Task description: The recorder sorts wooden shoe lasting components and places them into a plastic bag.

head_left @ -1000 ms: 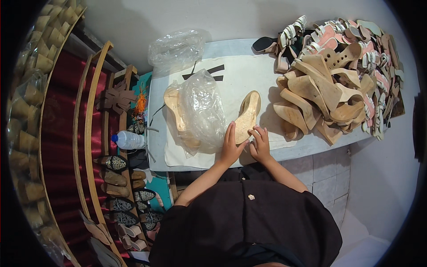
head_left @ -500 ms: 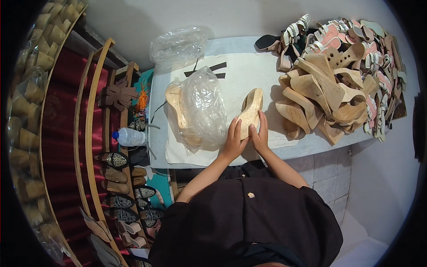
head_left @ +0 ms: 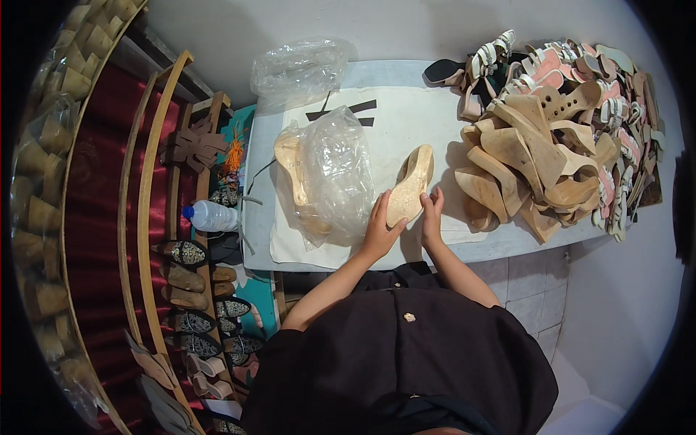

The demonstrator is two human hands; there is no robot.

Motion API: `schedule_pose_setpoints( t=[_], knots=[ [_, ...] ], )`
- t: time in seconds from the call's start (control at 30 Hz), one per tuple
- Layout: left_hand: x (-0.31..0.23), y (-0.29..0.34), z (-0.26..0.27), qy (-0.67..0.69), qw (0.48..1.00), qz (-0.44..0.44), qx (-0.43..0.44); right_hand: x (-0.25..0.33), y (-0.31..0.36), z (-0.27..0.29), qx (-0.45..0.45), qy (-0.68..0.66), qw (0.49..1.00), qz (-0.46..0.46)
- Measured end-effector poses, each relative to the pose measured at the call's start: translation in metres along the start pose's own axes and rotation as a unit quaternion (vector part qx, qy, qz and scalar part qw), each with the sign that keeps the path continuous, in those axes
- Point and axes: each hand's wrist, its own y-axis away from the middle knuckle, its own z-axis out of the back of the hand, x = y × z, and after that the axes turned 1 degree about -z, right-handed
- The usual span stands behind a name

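Observation:
A pale wooden wedge shoe sole [head_left: 413, 185] lies aslant on the white cloth in front of me, its heel end toward me. My left hand [head_left: 382, 228] grips the left side of that heel end, thumb laid over its face. Just right of the sole is my right hand [head_left: 432, 215], thumb and fingers apart; whether it touches the sole's edge I cannot tell. To the left, a clear plastic bag [head_left: 337, 174] lies partly over another wooden sole [head_left: 290, 163], whose lower part shows blurred through the plastic.
At right a heap of wooden wedge soles [head_left: 522, 156] backs onto a pile of strappy sandals [head_left: 558, 65]. Dark strips [head_left: 343, 111] and another plastic bag [head_left: 301, 69] lie at the back. A water bottle [head_left: 214, 217] and shelved shoes [head_left: 190, 254] stand left.
My right hand has drawn off the sole to its right and its fingers have parted. The sole has turned to show more of its flat face, while my left hand stays at the heel end.

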Motion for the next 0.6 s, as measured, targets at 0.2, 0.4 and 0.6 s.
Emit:
schedule_pose_setpoints(
  t=[0.2, 0.4, 0.6],
  knots=[
    [0.000, 0.000, -0.012, 0.067, 0.997, 0.044, 0.020, 0.004, -0.008, -0.011, 0.091, -0.110, 0.975, -0.171],
    [-0.008, 0.006, -0.027, 0.123, 0.991, 0.056, 0.023, 0.036, -0.005, -0.005, 0.163, -0.158, 0.943, -0.242],
    [-0.006, -0.014, -0.016, 0.230, 0.960, 0.155, 0.032, 0.051, 0.000, 0.013, 0.178, -0.091, 0.944, -0.261]
  ],
)
